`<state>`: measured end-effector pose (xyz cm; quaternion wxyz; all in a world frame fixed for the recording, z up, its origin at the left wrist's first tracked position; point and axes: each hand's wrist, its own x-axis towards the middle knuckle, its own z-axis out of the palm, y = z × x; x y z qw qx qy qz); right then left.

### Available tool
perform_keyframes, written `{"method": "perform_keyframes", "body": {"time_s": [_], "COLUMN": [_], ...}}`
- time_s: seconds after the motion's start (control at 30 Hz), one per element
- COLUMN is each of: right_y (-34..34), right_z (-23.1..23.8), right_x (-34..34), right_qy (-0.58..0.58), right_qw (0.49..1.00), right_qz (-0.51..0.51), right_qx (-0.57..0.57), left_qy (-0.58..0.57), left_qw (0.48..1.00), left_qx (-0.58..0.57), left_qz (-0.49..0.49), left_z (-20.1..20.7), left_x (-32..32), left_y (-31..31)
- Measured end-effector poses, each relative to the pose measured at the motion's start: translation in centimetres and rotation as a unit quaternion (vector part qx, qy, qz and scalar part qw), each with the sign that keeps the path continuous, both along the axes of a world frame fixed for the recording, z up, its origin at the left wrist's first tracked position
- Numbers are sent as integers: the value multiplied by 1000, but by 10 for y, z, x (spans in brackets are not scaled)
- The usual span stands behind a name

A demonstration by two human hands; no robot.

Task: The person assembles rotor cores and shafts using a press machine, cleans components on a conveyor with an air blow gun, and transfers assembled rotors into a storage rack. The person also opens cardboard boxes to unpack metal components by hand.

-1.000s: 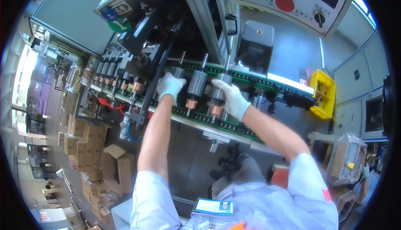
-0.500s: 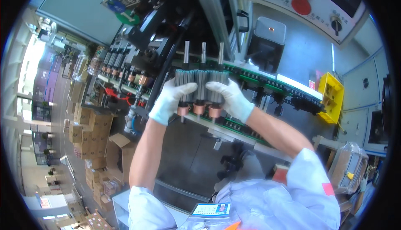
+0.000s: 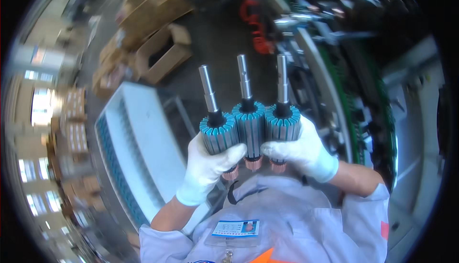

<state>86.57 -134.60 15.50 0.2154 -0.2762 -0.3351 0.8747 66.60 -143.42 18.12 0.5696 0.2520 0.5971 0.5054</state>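
Note:
Three motor armatures stand side by side, squeezed in a row between my gloved hands, shafts pointing up and away. Each has a steel shaft, a grey slotted core with teal insulation and a copper commutator at the lower end. My left hand [image 3: 210, 165] wraps the left armature [image 3: 220, 136], thumb across its front. Around the right armature [image 3: 283, 129] closes my right hand [image 3: 306, 150], its thumb also in front. The middle armature [image 3: 249, 124] is pinched between the outer two. All are held up close before my chest, and the fingers behind them are hidden.
To the left stands a white rack [image 3: 148, 143] with rows of teal-ended parts along its edge. Open cardboard boxes [image 3: 165, 55] lie beyond it. At right runs a green-edged conveyor [image 3: 342, 105], blurred. A red coiled hose [image 3: 258, 36] hangs at the far side.
My hands have lifted the three armatures off the conveyor line and brought them nearer my body. My view has swung left, so the conveyor now lies at right and the rack has come into sight.

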Motion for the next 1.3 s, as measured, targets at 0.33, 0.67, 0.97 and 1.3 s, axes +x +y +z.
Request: {"method": "perform_keyframes", "body": {"time_s": [0.33, 0.67, 0.97, 1.3], "right_y": [-142, -277, -338, -442], "right_z": [-7, -54, -127, -213], "right_x": [-279, -465, -557, -594], "right_qy": [-32, -87, -106, -197], "right_qw": [953, 855, 765, 650], "right_qz": [256, 511, 635, 734], "right_qx": [157, -6, -19, 35], "left_qy": [-109, -69, -60, -147], "left_qw": [928, 812, 708, 616], "left_qx": [112, 16, -25, 54], "left_qz": [338, 580, 704, 772], "left_z": [-47, -81, -129, -249], "left_x": [-179, -262, -285, -256], "left_y": [-242, -399, -444, -526]}}
